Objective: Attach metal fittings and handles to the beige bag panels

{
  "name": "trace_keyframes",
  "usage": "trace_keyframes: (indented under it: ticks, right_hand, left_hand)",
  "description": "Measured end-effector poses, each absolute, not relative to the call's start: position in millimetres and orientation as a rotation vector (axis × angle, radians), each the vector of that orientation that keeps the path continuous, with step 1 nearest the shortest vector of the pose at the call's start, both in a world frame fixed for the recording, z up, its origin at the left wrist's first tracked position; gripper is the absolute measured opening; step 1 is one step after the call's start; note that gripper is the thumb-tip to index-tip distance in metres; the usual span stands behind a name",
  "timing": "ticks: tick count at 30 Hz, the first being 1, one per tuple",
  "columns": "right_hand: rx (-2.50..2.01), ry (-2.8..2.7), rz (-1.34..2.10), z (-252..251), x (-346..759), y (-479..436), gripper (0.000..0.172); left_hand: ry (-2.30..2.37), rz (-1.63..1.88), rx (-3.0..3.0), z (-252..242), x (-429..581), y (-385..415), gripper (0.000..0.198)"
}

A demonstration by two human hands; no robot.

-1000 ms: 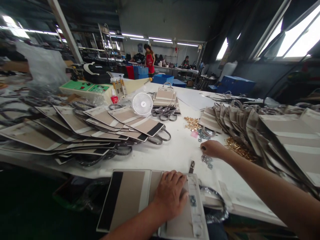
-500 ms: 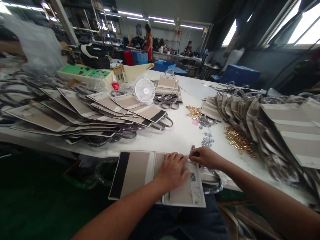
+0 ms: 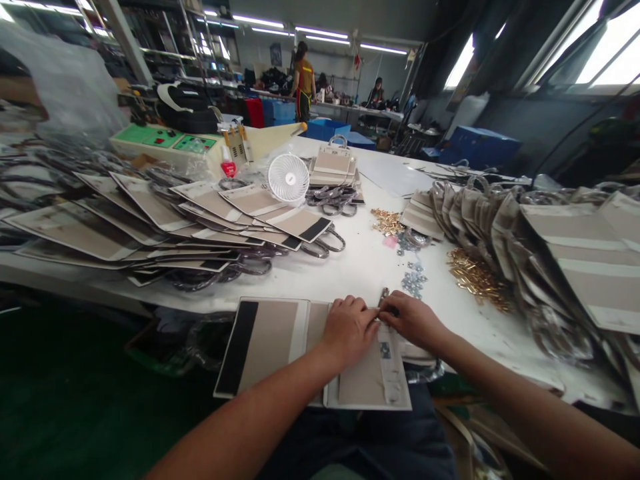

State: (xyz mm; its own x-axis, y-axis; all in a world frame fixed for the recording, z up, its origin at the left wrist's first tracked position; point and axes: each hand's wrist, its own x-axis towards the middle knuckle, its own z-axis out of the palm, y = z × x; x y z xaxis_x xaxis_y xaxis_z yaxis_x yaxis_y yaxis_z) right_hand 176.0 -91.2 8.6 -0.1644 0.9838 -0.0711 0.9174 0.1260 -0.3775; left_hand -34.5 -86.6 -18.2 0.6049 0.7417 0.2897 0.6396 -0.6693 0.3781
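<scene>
An unfolded handbag body (image 3: 273,343), beige inside with pale strips and a dark band at its left end, lies at the table's front edge above my lap. My left hand (image 3: 350,330) rests on its right half, index finger stretched toward my right fingertips, thumb apart. At the panel's top right edge, my right hand (image 3: 413,320) is closed in a pinch; what it holds is mostly hidden. A small metal piece (image 3: 384,293) sticks up just beyond those fingertips. Below them, a small square metal plate (image 3: 385,350) sits on the pale strip. A plastic-wrapped handle (image 3: 427,373) shows at the right.
Overlapping bag bodies (image 3: 200,220) spread along the left; more bag bodies (image 3: 590,260) stand at the right. Gold-coloured fittings (image 3: 477,280) and small metal plates (image 3: 414,279) lie ahead of my right hand. A white fan (image 3: 289,178) stands behind. Two people are in the background.
My left index finger has moved right, up to my right fingertips. My right hand stays at the panel's edge, still pinched. The standing person in the background has turned and shifted slightly right.
</scene>
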Motion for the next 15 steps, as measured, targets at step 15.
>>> trace_keyframes:
  ticks: [15]
  right_hand:
    - [-1.115, -0.895, 0.982, 54, 173, -90, 0.045]
  left_hand:
    - [1.077, 0.693, 2.497, -25, -25, -71, 0.013]
